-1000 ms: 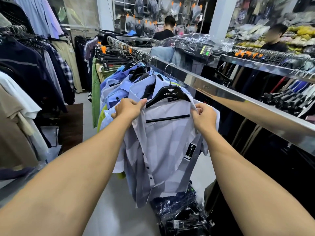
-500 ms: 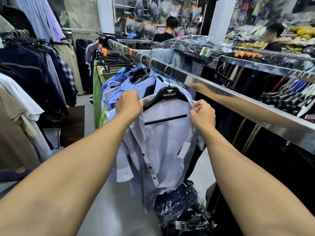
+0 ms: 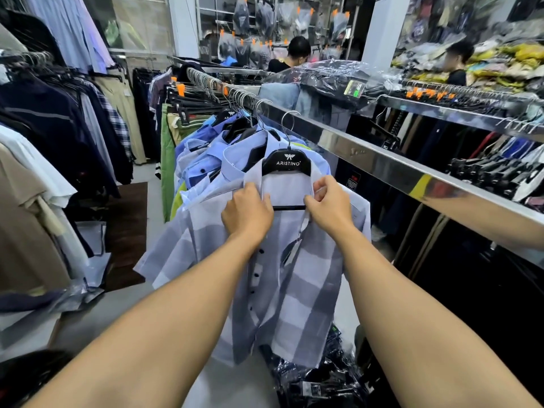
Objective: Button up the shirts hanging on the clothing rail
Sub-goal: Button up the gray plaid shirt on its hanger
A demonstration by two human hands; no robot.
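One head-worn wide-angle view, looking forward and slightly down along a clothing aisle.

The camera sits close behind both forearms, which stretch from the lower corners to the left hand (image 3: 247,213) and right hand (image 3: 329,209) near centre, just before the shirt (image 3: 297,278). The rail (image 3: 382,166) runs diagonally from the right edge into the distance; straight lines bow near the edges.

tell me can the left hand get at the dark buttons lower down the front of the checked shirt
Probably yes: the dark buttons lie uncovered just below the left hand, which grips the checked shirt near the collar; nothing sits between them.
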